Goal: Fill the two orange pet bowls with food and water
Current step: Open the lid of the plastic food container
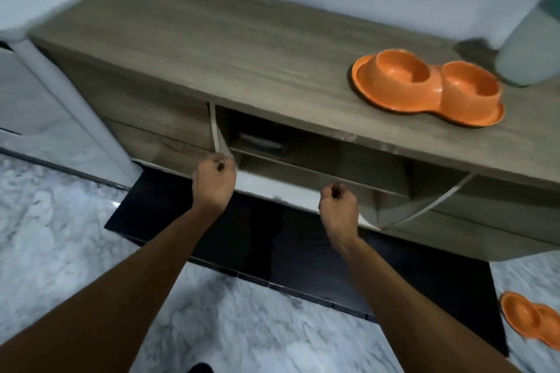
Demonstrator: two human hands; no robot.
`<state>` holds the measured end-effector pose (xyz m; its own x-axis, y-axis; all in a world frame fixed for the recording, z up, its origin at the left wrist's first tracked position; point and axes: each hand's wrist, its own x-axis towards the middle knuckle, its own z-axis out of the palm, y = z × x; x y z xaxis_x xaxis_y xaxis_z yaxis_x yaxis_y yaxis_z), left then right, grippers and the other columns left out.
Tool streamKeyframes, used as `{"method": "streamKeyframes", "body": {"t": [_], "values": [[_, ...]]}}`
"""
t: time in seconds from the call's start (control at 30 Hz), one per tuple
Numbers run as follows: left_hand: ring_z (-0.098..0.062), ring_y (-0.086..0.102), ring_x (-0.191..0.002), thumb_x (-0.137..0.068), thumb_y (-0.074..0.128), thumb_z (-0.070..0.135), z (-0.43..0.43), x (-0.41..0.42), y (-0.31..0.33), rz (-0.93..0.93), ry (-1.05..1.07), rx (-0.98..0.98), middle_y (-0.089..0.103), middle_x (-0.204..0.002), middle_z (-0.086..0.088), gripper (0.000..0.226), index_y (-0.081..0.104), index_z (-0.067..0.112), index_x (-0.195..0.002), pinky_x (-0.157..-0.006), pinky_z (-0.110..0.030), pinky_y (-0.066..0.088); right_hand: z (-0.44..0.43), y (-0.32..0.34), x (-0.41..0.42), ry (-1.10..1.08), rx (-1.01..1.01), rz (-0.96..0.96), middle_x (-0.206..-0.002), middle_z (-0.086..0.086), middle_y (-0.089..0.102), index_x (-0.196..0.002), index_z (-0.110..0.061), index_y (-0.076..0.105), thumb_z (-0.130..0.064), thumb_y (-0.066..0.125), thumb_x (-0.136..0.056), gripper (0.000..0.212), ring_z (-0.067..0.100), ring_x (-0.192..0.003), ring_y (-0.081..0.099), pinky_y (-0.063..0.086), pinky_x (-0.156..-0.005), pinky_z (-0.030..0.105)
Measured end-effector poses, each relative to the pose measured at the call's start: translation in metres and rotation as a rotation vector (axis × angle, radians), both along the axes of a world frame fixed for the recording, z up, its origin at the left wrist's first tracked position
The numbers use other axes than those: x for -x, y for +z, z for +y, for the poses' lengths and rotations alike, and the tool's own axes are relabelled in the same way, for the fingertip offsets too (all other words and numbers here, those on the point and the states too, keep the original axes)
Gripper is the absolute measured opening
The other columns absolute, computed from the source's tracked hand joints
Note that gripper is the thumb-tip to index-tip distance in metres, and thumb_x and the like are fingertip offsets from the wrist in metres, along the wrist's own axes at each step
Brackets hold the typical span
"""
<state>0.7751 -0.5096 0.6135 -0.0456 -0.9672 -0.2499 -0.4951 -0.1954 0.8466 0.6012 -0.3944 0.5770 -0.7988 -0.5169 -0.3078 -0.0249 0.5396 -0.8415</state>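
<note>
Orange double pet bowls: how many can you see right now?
2. One orange double bowl sits on the wooden cabinet top, toward its right end. The second lies on the floor at the lower right, cut off by the frame edge. Others could be inside the cabinet.

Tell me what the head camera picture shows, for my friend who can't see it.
Two bare hands, left hand and right hand, pull open the doors of a wooden cabinet. An empty orange double pet bowl sits on top, and another orange bowl lies on the marble floor.
</note>
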Motion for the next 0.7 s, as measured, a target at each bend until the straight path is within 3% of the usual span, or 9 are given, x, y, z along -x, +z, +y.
{"method": "streamKeyframes", "body": {"t": [0.13,0.27,0.4,0.5,0.57,0.63,0.7], "values": [[-0.025,0.061,-0.100,-0.100,0.048,0.033,-0.035,0.015,-0.052,0.135,-0.020,0.096,0.066,-0.107,-0.011,0.032,0.062,0.010,-0.119,-0.086,-0.033,0.046,-0.041,-0.050,-0.008,-0.013,0.124,0.087,-0.087,0.005,0.067,-0.090,-0.015,0.063,-0.020,0.051,-0.096,0.014,0.025,-0.089,0.062,0.050,-0.084,0.036],[-0.018,0.056,-0.097,-0.102,0.042,0.040,-0.060,0.032,-0.088,0.225,-0.035,0.169,0.061,-0.107,-0.005,0.041,0.057,0.011,-0.127,-0.077,-0.026,0.038,-0.082,-0.075,-0.005,-0.085,0.291,0.186,-0.091,0.007,0.066,-0.090,-0.015,0.062,-0.020,0.053,-0.097,0.013,0.025,-0.090,0.063,0.049,-0.085,0.036],[-0.029,0.051,-0.123,-0.102,0.035,0.045,-0.078,0.048,-0.108,0.221,-0.060,0.212,0.055,-0.134,-0.013,0.053,0.044,0.009,-0.141,-0.098,-0.037,0.042,-0.113,-0.078,0.001,-0.132,0.392,0.199,-0.096,0.007,0.066,-0.098,-0.012,0.064,-0.020,0.053,-0.098,0.013,0.021,-0.092,0.062,0.044,-0.079,0.026],[-0.022,0.049,-0.103,-0.104,0.031,0.040,-0.088,0.061,-0.114,0.247,-0.073,0.187,0.052,-0.117,-0.008,0.049,0.044,0.007,-0.137,-0.086,-0.034,0.036,-0.137,-0.082,0.005,-0.063,0.372,0.194,-0.107,0.009,0.064,-0.115,-0.009,0.066,-0.024,0.054,-0.100,0.025,0.025,-0.102,0.060,0.039,-0.084,0.024],[-0.018,0.044,-0.097,-0.105,0.031,0.037,-0.094,0.068,-0.115,0.292,-0.046,0.161,0.052,-0.120,-0.011,0.047,0.044,0.006,-0.138,-0.083,-0.031,0.032,-0.151,-0.083,0.006,0.005,0.329,0.178,-0.124,0.011,0.063,-0.129,-0.010,0.061,-0.035,0.050,-0.102,0.038,0.029,-0.116,0.057,0.036,-0.088,0.023],[-0.022,0.048,-0.104,-0.105,0.033,0.034,-0.101,0.072,-0.115,0.320,0.000,0.142,0.052,-0.132,-0.014,0.046,0.045,0.005,-0.139,-0.084,-0.029,0.031,-0.160,-0.082,0.006,0.055,0.290,0.145,-0.130,0.010,0.063,-0.134,-0.012,0.059,-0.041,0.046,-0.103,0.044,0.026,-0.109,0.058,0.038,-0.086,0.024],[-0.029,0.051,-0.119,-0.104,0.038,0.031,-0.104,0.071,-0.114,0.321,0.039,0.134,0.053,-0.136,-0.015,0.044,0.046,0.004,-0.138,-0.085,-0.029,0.032,-0.164,-0.080,0.005,0.077,0.271,0.159,-0.121,0.010,0.066,-0.125,-0.012,0.064,-0.038,0.047,-0.104,0.038,0.021,-0.091,0.055,0.039,-0.078,0.026]]}}
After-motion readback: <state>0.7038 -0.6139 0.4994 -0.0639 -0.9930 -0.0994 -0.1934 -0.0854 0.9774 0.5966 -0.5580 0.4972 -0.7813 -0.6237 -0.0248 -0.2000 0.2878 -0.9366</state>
